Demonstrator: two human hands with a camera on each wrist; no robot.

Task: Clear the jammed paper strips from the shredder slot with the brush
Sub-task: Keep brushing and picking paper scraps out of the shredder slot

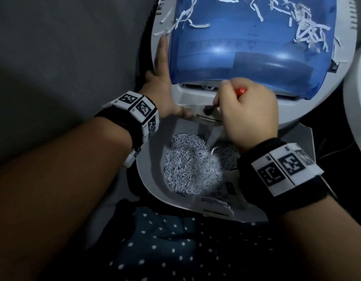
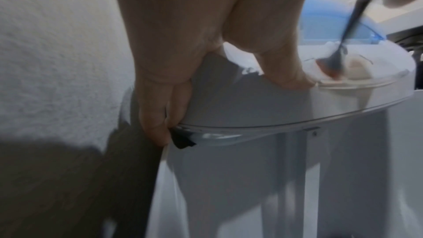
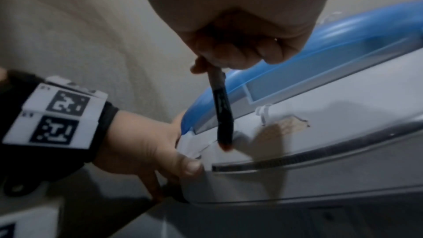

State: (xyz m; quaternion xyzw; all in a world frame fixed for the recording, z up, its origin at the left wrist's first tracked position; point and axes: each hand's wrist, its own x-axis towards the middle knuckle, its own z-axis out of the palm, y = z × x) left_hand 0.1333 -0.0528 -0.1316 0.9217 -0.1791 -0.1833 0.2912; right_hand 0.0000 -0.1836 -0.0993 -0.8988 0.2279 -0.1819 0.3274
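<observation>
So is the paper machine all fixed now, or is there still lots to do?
Not fixed yet. Done: a heap of shredded paper already lies in the bin. In hand: the right hand grips the brush, its tip down by the shredder slot, while the left hand steadies the shredder. Left: loose strips lie on the blue cover, and bits poke out under its edge.
</observation>
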